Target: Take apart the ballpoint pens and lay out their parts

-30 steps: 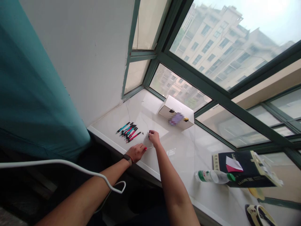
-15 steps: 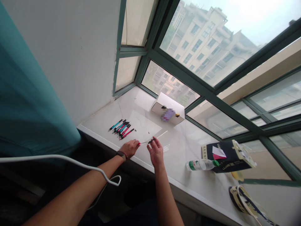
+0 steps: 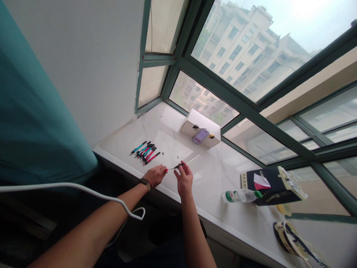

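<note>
So the left hand (image 3: 154, 176) has its fingers curled tight around a red barrel (image 3: 166, 170), and most of that is buried in the fist, only the tip pokes out. A skinny rod (image 3: 171, 169) sticks out toward the right hand (image 3: 185, 176), which pinches a black piece (image 3: 179, 166) between thumb and fingers. Can't really tell whether the rod actually goes inside it. All this sits just above the near edge of the counter (image 3: 208, 190), glossy and white with faint grey veins.

Left of the hands there's a pile of slim pens (image 3: 146, 152), blue, red and black, overlapping too much to count. Two tiny bits, one grey (image 3: 163, 153) and one darker (image 3: 177, 156), lie nearby, too small to make out. Far side: a smooth white box (image 3: 203, 121), its front partly covered by a purple pixelated patch. To the right, a clear plastic bottle (image 3: 240, 195) hides part of a boxy dark bag (image 3: 273, 197).
</note>
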Motion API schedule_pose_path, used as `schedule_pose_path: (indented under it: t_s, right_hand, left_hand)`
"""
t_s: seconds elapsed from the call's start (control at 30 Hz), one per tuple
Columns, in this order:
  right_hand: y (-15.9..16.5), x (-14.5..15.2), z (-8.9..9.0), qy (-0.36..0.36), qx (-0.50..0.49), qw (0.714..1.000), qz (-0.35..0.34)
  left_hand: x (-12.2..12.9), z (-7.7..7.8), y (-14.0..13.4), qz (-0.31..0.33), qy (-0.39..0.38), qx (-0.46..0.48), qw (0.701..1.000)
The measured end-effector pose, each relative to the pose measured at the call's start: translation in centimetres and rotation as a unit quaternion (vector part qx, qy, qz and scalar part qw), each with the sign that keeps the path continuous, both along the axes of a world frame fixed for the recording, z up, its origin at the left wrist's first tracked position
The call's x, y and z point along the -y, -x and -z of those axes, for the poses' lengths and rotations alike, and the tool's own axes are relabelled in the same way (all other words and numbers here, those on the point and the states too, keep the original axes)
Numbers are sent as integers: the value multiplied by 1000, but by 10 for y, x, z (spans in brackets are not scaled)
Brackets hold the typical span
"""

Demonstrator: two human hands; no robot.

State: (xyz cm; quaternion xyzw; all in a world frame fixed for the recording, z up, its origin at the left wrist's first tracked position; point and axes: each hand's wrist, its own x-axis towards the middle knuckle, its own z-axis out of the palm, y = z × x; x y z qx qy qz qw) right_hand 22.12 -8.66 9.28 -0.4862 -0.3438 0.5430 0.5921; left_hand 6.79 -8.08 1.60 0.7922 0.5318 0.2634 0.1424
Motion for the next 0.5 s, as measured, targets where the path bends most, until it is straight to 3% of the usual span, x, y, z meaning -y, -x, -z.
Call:
schedule_pose_path:
  t_s: [0.23,0.5]
  right_hand:
    - [0,1,-1,-34,92,995,-6]
    - [4,5,-3,-99,251,962,-31]
  left_hand:
    - [0,1,0,2,-5,-8,1000]
    - [0,2,-1,-3,-3,-10,1000]
